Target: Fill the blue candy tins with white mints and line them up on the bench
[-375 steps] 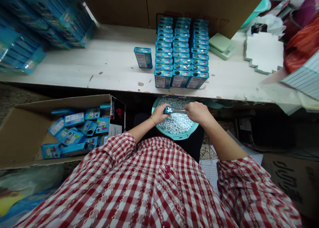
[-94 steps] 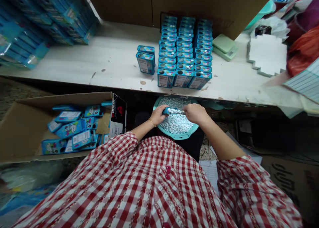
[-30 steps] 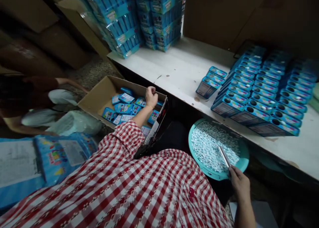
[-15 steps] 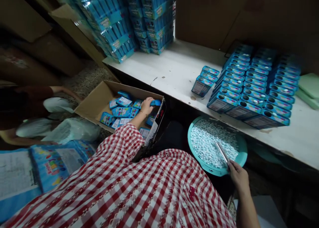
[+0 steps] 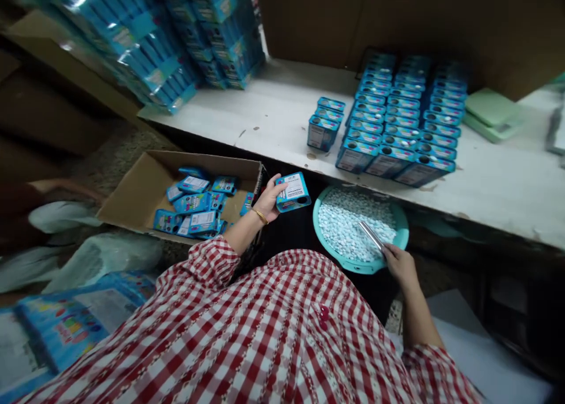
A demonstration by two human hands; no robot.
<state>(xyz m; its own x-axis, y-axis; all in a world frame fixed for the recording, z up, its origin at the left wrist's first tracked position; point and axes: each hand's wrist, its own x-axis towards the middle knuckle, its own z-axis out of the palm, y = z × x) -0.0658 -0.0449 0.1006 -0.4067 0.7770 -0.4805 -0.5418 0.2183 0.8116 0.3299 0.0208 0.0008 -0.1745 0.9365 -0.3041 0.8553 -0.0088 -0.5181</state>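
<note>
A small blue box (image 5: 293, 192) with a white label is gripped in my left hand (image 5: 269, 200), between the carton and the basin. My right hand (image 5: 400, 266) is closed round the end of a metal scoop (image 5: 371, 235), whose other end rests on white candies (image 5: 353, 215). These fill a turquoise basin (image 5: 402, 232) below the table edge. To the left, an open cardboard carton (image 5: 132, 195) holds several loose blue boxes (image 5: 192, 202).
On the white table (image 5: 282, 106) stand rows of blue boxes (image 5: 384, 142), a small separate group (image 5: 323, 130), tall wrapped stacks (image 5: 145, 45) and a green scale (image 5: 492, 112). Blue printed packs (image 5: 66, 327) lie at lower left. Another person's arm (image 5: 66, 186) shows at far left.
My left hand has come up out of the carton and moved right with a blue box. The view has shifted, and my right hand still holds the scoop in the basin.
</note>
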